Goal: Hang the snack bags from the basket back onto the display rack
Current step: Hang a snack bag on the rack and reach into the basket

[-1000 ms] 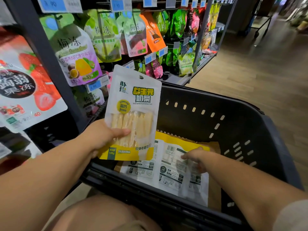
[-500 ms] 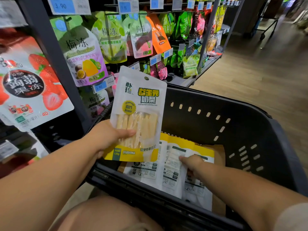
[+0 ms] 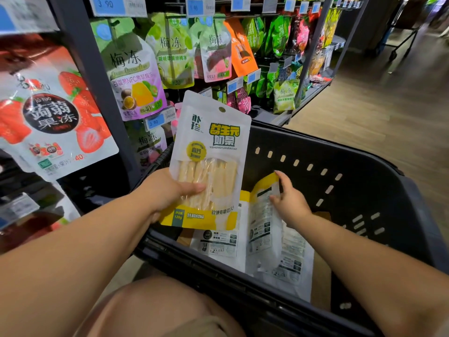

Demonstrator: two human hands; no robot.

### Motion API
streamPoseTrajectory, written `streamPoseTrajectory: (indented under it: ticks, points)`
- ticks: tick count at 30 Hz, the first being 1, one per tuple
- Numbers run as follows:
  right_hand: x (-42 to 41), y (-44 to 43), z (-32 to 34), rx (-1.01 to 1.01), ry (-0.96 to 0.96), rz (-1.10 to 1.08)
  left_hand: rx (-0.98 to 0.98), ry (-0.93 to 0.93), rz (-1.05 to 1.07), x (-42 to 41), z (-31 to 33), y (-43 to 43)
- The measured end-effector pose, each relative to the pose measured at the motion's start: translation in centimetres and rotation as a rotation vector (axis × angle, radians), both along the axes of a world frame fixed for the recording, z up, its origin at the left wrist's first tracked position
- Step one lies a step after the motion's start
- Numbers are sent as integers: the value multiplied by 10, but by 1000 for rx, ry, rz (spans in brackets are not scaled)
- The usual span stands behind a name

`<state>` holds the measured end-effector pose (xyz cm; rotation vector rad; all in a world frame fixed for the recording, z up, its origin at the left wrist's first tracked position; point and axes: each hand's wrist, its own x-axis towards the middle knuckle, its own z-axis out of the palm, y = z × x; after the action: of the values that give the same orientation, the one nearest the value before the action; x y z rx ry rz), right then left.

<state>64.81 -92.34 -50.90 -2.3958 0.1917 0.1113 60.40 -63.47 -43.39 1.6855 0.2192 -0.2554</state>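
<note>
1. Holding one snack bag (image 3: pixel 211 161) upright over the near-left corner of the basket (image 3: pixel 364 166), the left hand (image 3: pixel 170 190) grips it low on its left edge, thumb across the clear window over the pale sticks. The printed front faces the camera and the hang hole (image 3: pixel 221 109) at the top stays free. This grip probably leaves the hole ready to slip over a peg.

2. The right hand (image 3: pixel 289 203) reaches down inside the basket. Its fingers curl behind the yellow top edge of a second snack bag (image 3: pixel 264 227) and the thumb lies on the bag's face. That end is tilted up off the bottom while the lower end rests there, so the person seems to be peeling it up to carry both at once.

3. The basket is a dark plastic tub with slotted walls. Inside, a third bag (image 3: pixel 218 242) lies flat with its label side up, just beside the lifted one and partly hidden behind the held bag. A brown surface (image 3: pixel 320 288) shows beneath them. Whether more bags lie underneath cannot be told.

4. The display rack (image 3: pixel 82 57) stands to the left, touching or just beside the basket. Fruit-jelly pouches (image 3: pixel 136 76) hang from its pegs with blue price tags (image 3: pixel 158 121) at the ends. No matching stick bags or free peg can be seen, so the spot for these remains unclear.
</note>
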Motion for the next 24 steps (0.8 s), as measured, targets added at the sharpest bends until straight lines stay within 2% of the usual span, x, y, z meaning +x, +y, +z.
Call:
streamPoseTrajectory:
  ticks: [2, 5, 11, 16, 18, 24]
  points:
    - [1, -1, 13, -35, 13, 110, -8, -2, 3, 1, -2, 0]
    - [4, -5, 21, -83, 128, 222, -13, 2, 5, 1, -1, 0]
    - [2, -4, 27, 14, 291, 391, -23, -4, 16, 1, 0, -1]
    - [2, -2, 30, -77, 411, 526, -23, -20, 5, 1, -1, 0]
    - [1, -1, 28, -87, 398, 535, -18, -16, 14, 2, -3, 1]
    - [-1, 4, 20, -292, 183, 499, -41, -20, 3, 4, -7, 3]
